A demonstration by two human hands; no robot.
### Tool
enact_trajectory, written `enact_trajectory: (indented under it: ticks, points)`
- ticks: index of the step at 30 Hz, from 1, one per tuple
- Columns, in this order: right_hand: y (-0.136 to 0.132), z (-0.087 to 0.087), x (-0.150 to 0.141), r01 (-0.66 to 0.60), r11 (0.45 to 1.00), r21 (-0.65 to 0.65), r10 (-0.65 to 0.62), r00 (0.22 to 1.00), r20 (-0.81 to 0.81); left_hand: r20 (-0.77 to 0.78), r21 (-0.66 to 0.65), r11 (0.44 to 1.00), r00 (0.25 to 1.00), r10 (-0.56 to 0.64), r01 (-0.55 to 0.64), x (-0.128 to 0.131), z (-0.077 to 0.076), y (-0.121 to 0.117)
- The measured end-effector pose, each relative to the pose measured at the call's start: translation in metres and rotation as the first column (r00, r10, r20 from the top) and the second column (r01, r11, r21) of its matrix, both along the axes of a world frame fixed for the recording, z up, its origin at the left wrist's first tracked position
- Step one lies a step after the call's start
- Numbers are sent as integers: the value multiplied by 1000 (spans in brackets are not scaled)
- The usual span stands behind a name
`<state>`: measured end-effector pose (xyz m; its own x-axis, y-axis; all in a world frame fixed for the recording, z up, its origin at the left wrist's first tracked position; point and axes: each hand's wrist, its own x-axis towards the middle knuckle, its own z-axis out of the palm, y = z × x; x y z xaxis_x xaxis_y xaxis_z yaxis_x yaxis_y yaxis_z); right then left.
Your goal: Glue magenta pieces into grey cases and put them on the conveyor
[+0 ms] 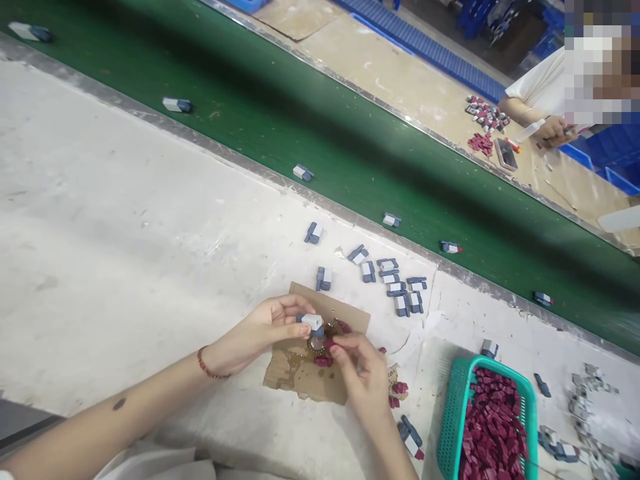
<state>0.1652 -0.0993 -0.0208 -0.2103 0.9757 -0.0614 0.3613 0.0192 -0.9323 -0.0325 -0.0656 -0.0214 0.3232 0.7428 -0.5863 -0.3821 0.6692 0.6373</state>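
Observation:
My left hand (277, 327) grips a small blue-and-white plastic piece (312, 323) between thumb and fingers. Close beside it, my right hand (361, 363) pinches a small dark-red plastic part (329, 343). Both hands are over a stained piece of brown cardboard (300, 373). Under the held pieces sits a small round metal cap (317, 345) with liquid around it. Another dark-red part (323, 361) lies on the cardboard just below the cap. Several assembled blue-and-white pieces (397, 288) are grouped on the white table beyond the cardboard.
A green conveyor belt (240, 127) carrying several similar pieces runs diagonally behind the table. At right stands a teal basket (447, 413) full of dark-red parts, with grey parts (583, 400) scattered beyond it. Across the belt, a person's hand (553, 130) works near a phone (506, 155).

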Motion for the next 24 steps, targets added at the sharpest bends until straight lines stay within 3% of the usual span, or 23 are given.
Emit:
enact_trajectory:
  ticks: [3,7,18,24]
  points:
    - [1,2,3,174,963,-204,-229,929,-289,-36,30,999,999,17,-16,3,-1,-3]
    - [3,7,-2,240,935,-262,-335,841,-424,-32,81,997,999,3,0,9,-2,-10]
    - [-4,1,-16,243,936,-255,-333,848,-413,44,188,982,999,12,-20,14,-1,-16]
    - [-3,2,-10,205,972,-115,-230,929,-291,-5,151,988,1000,7,-7,14,-1,-16]
